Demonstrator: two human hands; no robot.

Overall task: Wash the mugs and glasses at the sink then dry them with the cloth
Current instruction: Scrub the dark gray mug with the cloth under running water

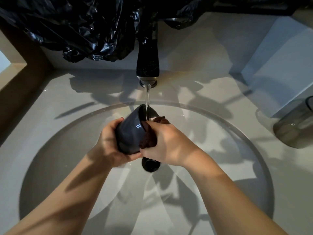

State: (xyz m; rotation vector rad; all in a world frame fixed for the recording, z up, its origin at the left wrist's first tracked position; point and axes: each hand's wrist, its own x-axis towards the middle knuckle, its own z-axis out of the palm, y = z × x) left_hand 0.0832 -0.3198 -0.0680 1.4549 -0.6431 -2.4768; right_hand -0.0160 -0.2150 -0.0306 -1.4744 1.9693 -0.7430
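Observation:
A dark blue-grey mug [130, 131] is held tilted over the round sink basin [55, 150], its mouth turned toward the tap. My left hand [108, 143] wraps around the mug's base and side. My right hand [167, 143] presses a dark brown cloth [149, 136] against the mug's right side and rim. Water runs from the black tap [148, 65] in a thin stream [147, 95] onto the mug's rim. A smoky grey glass [296, 126] lies tilted on the counter at the right edge.
Crumpled black plastic sheeting [81, 29] hangs across the back above the tap. The black drain plug [150, 164] sits under my hands in the basin. A pale box-like block [279, 68] stands at the back right, and a wooden ledge [18, 77] runs along the left.

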